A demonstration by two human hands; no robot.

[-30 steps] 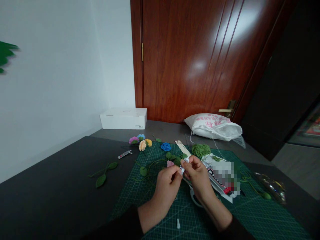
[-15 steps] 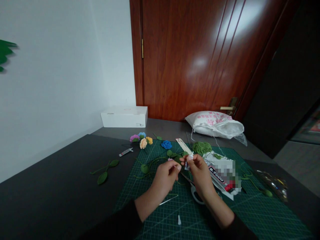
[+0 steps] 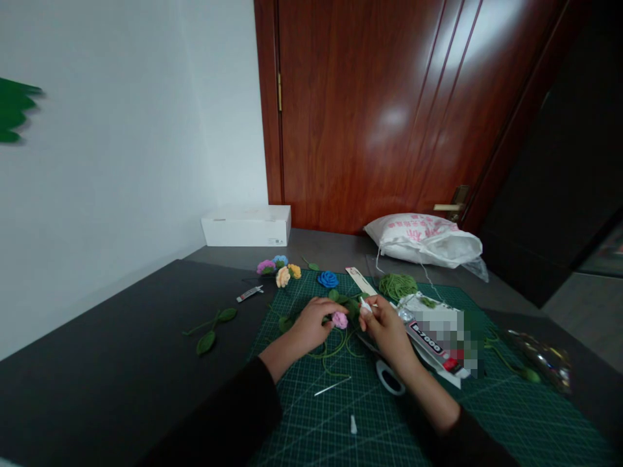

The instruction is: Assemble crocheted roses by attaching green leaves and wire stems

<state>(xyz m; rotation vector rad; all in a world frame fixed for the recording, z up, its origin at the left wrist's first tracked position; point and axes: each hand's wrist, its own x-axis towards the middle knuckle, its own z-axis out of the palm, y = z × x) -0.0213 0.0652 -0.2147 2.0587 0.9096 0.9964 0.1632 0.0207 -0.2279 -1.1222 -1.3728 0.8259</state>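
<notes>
My left hand (image 3: 314, 322) is closed at the edge of a pink crocheted flower (image 3: 339, 320), its fingers curled over the far side and the thumb nearer me. Green yarn stems and leaves (image 3: 349, 303) lie behind and below the flower. In my right hand (image 3: 388, 326) I pinch a small glue tube, its white nozzle (image 3: 365, 305) pointing up and left; most of the tube is hidden by the fingers. Partly beneath my right wrist are scissors (image 3: 390, 378). A small white cap (image 3: 353, 425) and a thin metal needle or hook (image 3: 332, 386) lie nearer me.
A green cutting mat (image 3: 302, 428) covers the table's middle. Around it are a blue flower (image 3: 328, 279), several other crocheted flowers (image 3: 283, 277), green yarn (image 3: 398, 286), a glue package (image 3: 433, 340), a second tube (image 3: 250, 294) and loose leaves (image 3: 206, 342). A white box (image 3: 246, 227) and bag (image 3: 423, 239) stand behind.
My left hand has moved left and away from the glue tube, onto the pink flower, which now shows more fully. My right hand still holds the tube. The view has shifted slightly.
</notes>
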